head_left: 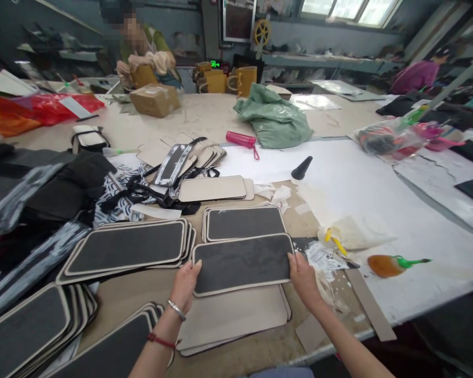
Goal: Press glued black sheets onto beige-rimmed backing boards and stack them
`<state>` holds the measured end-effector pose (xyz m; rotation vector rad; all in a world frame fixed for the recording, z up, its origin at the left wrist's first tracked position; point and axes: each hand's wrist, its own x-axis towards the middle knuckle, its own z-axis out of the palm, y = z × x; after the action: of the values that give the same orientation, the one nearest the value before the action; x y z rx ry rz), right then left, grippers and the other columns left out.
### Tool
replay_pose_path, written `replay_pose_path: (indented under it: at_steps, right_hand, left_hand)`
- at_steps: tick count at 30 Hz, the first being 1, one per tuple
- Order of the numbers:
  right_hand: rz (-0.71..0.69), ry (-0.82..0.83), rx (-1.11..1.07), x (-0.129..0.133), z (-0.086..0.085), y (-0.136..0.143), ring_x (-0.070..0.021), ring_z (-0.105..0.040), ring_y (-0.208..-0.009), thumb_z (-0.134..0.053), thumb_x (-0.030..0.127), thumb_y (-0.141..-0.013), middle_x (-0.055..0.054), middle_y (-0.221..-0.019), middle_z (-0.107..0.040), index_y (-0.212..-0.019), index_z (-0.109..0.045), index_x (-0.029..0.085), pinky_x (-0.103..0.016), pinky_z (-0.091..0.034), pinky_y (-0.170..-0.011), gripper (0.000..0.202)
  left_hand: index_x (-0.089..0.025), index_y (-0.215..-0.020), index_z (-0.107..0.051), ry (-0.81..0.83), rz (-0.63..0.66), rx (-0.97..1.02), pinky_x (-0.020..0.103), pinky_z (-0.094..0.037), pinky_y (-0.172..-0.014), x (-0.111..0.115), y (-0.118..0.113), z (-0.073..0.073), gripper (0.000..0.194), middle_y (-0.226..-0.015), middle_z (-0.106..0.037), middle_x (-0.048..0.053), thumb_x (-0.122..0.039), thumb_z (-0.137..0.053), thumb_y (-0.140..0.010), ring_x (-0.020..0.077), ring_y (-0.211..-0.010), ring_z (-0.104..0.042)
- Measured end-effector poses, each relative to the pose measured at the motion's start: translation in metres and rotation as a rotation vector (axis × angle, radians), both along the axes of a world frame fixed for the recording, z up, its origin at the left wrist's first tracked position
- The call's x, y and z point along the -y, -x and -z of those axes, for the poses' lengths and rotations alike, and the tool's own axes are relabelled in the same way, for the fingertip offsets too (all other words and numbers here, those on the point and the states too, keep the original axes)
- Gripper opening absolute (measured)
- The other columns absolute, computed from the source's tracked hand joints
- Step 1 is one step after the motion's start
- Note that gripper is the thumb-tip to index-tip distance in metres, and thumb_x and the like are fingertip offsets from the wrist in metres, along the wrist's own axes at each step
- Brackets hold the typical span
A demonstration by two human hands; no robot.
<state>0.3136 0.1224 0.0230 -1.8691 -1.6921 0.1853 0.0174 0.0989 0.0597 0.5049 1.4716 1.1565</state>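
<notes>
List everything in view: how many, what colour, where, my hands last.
Held panel: one, dark grey, beige border, centre
Dark panel stacks: four, dark grey, left and behind
Beige panels: several, beige, centre
Black cone: one, black, centre right
Pink cylinder: one, pink, upper centre
Green sack: one, green, upper centre
Nozzle bottle: one, orange, right
Cardboard box: one, brown, upper left
Fabric pile: one, mostly dark, left
Clear bag: one, transparent, upper right
Co-workers: two, green and purple tops, background
Other clutter: many, mixed, scattered
Bracelets: two, silver and red, left forearm
Left hand: one, bare, held panel's left edge
Right hand: one, bare, held panel's right edge
</notes>
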Motion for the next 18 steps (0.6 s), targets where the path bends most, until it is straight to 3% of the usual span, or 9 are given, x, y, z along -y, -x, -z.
replay_pose_path:
  at_steps: [6,12,15,18]
  right_hand:
    - [-0.034,-0.055,0.022,-0.044,0.004,-0.002,-0.0160,-0.043,-0.047,-0.013,0.055,-0.089,-0.002,-0.053,-0.045,-0.062,-0.037,0.024,-0.027,-0.031,-0.047,0.048]
    - [-0.120,-0.123,0.183,-0.094,0.010,-0.016,-0.0175,-0.049,-0.053,-0.016,0.039,-0.090,-0.007,-0.063,-0.053,-0.072,-0.049,0.021,-0.029,-0.036,-0.050,0.041]
    - [-0.169,-0.118,0.257,-0.112,0.010,-0.028,-0.0203,-0.054,-0.060,-0.022,0.033,-0.086,-0.011,-0.074,-0.059,-0.077,-0.052,0.019,-0.032,-0.041,-0.055,0.034]
    - [-0.224,-0.117,0.319,-0.117,0.005,-0.040,-0.0239,-0.057,-0.068,-0.028,0.033,-0.082,-0.014,-0.084,-0.064,-0.073,-0.055,0.020,-0.037,-0.044,-0.061,0.031]
  left_hand:
    - [-0.017,-0.071,-0.059,-0.078,0.034,-0.078,0.033,-0.047,-0.067,-0.041,0.000,-0.004,0.037,-0.064,-0.065,0.003,-0.049,-0.069,-0.054,0.0227,-0.072,-0.061]
    - [-0.017,-0.070,-0.058,-0.195,0.030,-0.196,0.031,-0.046,-0.065,-0.101,-0.001,-0.011,0.027,-0.061,-0.061,0.001,-0.043,-0.062,-0.062,0.0195,-0.066,-0.059]
    - [-0.017,-0.084,-0.056,-0.209,-0.062,-0.288,0.032,-0.046,-0.071,-0.121,-0.001,-0.016,0.030,-0.073,-0.062,0.003,-0.033,-0.064,-0.059,0.0199,-0.074,-0.060]
    - [-0.020,-0.080,-0.051,-0.203,-0.185,-0.568,0.030,-0.045,-0.069,-0.117,0.002,-0.018,0.027,-0.072,-0.058,0.001,-0.029,-0.064,-0.059,0.0176,-0.070,-0.058]
